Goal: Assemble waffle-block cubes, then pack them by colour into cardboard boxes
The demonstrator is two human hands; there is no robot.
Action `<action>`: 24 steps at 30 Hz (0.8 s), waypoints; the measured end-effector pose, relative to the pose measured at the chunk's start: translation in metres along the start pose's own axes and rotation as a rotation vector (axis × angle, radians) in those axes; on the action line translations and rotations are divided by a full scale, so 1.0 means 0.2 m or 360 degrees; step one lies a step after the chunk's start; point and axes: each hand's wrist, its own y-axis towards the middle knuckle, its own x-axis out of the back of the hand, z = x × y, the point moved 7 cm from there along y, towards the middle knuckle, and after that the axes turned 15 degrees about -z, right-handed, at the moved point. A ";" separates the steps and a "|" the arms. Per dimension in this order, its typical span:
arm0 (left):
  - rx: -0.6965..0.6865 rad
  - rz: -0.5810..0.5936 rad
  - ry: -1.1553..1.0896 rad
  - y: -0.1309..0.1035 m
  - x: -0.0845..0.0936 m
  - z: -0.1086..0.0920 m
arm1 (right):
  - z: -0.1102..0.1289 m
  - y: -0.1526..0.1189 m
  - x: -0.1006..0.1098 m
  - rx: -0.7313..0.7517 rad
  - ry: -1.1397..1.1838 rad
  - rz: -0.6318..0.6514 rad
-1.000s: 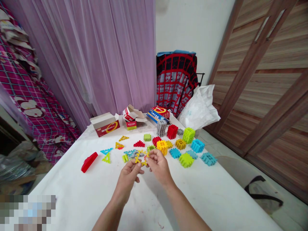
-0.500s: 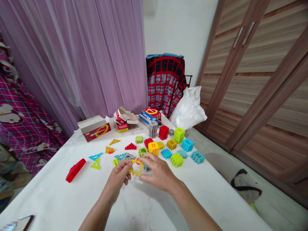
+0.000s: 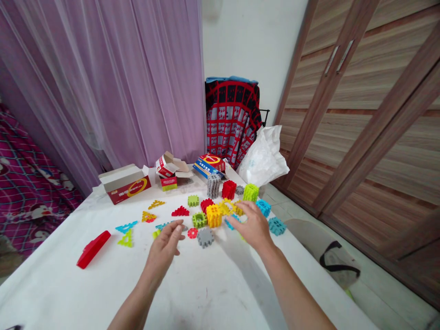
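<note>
Right hand (image 3: 252,224) moved to yellow piece (image 3: 227,207), apparently.

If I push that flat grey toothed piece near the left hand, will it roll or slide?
The grey toothed piece lies flat on the white table, so it probably slides rather than rolls. It looks like thin plastic, likely light and stiff. Its notched edge may snag neighbours.

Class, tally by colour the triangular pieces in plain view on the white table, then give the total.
Yellow triangle: 1
Orange triangle: 1
Cyan triangle: 1
Lime triangle: 1
Red toothed triangle: 1
Total: 5
Not counted: the cyan piece at the left hand, its shape too hidden to tell.
</note>
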 end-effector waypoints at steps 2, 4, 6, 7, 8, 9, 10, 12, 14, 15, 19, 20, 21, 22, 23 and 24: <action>-0.0134 -0.0258 0.0131 0.05 0.13 0.05 | -0.17 0.08 -0.01 -0.0165 -0.0356 -0.0003; -0.0272 -0.0433 0.0299 0.08 0.25 0.12 | -0.29 0.13 -0.05 -0.0277 -0.0626 0.0113; -0.0329 -0.0559 0.0467 0.09 0.35 0.19 | -0.35 0.14 -0.09 -0.0358 -0.0766 0.0248; -0.0349 -0.0588 0.0500 0.08 0.39 0.22 | -0.37 0.14 -0.11 -0.0395 -0.0797 0.0307; -0.0339 -0.0605 0.0526 0.08 0.41 0.25 | -0.38 0.13 -0.13 -0.0430 -0.0815 0.0359; -0.0317 -0.0628 0.0537 0.07 0.44 0.28 | -0.39 0.13 -0.15 -0.0461 -0.0830 0.0399; -0.0293 -0.0640 0.0538 0.06 0.46 0.31 | -0.40 0.13 -0.16 -0.0487 -0.0846 0.0424; -0.0247 -0.0650 0.0539 0.06 0.48 0.35 | -0.40 0.13 -0.17 -0.0505 -0.0881 0.0455; -0.0235 -0.0633 0.0547 0.07 0.48 0.38 | -0.42 0.13 -0.18 -0.0502 -0.0907 0.0481; -0.0236 -0.0621 0.0555 0.07 0.48 0.39 | -0.42 0.14 -0.18 -0.0499 -0.0912 0.0497; -0.0259 -0.0576 0.0582 0.09 0.47 0.41 | -0.45 0.14 -0.19 -0.0478 -0.0920 0.0533; -0.0261 -0.0563 0.0584 0.10 0.47 0.41 | -0.45 0.14 -0.19 -0.0468 -0.0927 0.0532; -0.0259 -0.0559 0.0582 0.09 0.47 0.41 | -0.45 0.14 -0.19 -0.0460 -0.0935 0.0530; -0.0255 -0.0562 0.0579 0.09 0.48 0.40 | -0.46 0.14 -0.19 -0.0454 -0.0942 0.0528; -0.0246 -0.0566 0.0573 0.09 0.48 0.40 | -0.46 0.14 -0.20 -0.0449 -0.0945 0.0528; -0.0236 -0.0582 0.0569 0.09 0.48 0.39 | -0.46 0.13 -0.20 -0.0447 -0.0944 0.0532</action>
